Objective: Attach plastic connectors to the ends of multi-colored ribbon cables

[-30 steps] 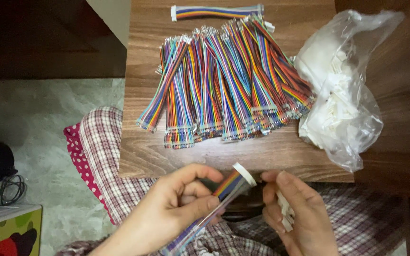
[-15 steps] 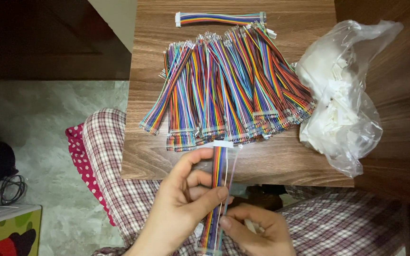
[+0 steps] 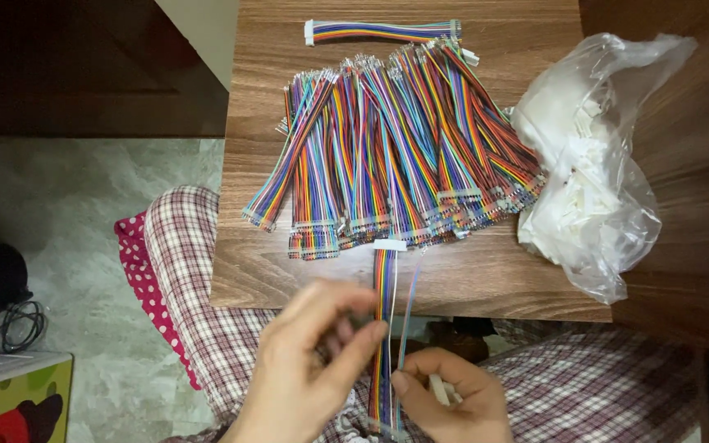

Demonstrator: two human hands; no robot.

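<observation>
My left hand point(image 3: 313, 361) pinches a rainbow ribbon cable point(image 3: 383, 287) that stands nearly upright over the table's near edge, its white connector at the top. My right hand point(image 3: 449, 398) sits just below and to the right, its fingers on the cable's lower part, with a small white piece tucked in the palm. A thin loose wire runs alongside the cable on its right. Behind them a large pile of rainbow ribbon cables point(image 3: 395, 156) lies fanned on the wooden table point(image 3: 519, 271).
One finished cable point(image 3: 379, 31) with white connectors at both ends lies at the table's far edge. A clear plastic bag point(image 3: 592, 172) of white connectors rests at the right. My checked-trouser legs are under the table. A coloured box point(image 3: 14, 402) stands on the floor at left.
The cable has swung from a tilt to nearly upright and risen over the table edge. My right hand moved left under the left hand and onto the cable's lower part.
</observation>
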